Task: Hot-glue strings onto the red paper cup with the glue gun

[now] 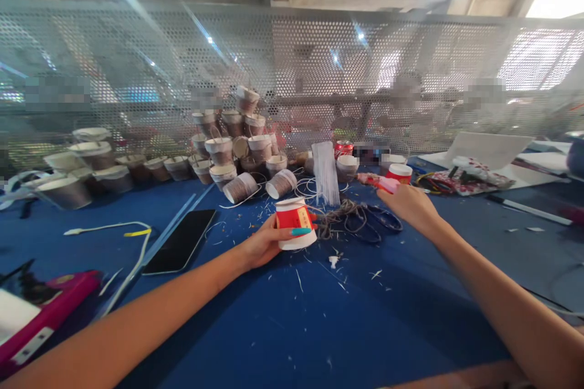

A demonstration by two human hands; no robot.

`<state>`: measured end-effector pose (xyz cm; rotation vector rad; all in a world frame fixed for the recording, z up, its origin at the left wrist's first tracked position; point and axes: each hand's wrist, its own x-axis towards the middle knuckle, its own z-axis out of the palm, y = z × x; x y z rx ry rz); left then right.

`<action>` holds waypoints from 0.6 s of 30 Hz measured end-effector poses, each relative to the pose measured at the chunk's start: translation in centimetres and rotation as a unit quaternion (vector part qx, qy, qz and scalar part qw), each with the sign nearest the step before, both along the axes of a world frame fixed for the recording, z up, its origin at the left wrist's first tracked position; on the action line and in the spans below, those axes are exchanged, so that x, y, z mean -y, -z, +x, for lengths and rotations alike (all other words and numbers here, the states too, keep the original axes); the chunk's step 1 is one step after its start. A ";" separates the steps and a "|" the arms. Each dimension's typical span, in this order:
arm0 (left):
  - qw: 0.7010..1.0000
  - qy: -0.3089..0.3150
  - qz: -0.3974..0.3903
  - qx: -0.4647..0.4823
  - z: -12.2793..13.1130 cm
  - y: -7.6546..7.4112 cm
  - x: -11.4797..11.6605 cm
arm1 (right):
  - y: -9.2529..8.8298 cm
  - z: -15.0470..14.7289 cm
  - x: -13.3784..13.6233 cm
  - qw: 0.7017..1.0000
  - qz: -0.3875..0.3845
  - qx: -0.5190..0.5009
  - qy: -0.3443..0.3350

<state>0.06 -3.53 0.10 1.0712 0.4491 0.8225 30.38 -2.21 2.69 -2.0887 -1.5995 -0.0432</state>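
My left hand (267, 243) is closed around a red and white paper cup (294, 222), holding it upside down just above the blue table (292, 328). My right hand (410, 203) reaches further back and grips the handle of a pink glue gun (378, 182), whose nozzle points left. Between the two hands lies a tangle of brown twine (342, 216) with black scissors (378, 222) on it. A second red and white cup (400, 173) stands just behind my right hand.
A heap of twine-wrapped cups (232, 146) is stacked at the back, with more (91, 164) to the left. A black phone (180, 249) lies at left, a clear bundle of glue sticks (326, 173) and a red can (343, 149) behind. Perforated metal screen (292, 73) closes the back.
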 end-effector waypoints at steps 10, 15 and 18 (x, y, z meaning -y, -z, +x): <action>1.000 -0.009 -0.006 0.012 -0.1 0.6 -0.5 | 0.3 -5.9 2.0 0.955 0.130 -0.238 -0.118; 1.000 -0.008 -0.003 0.023 0.0 1.0 -0.8 | 1.1 -8.0 3.5 0.958 0.164 -0.176 -0.155; 1.000 -0.011 -0.011 0.027 0.1 1.0 -0.8 | 1.3 -8.4 3.8 0.956 0.157 -0.177 -0.176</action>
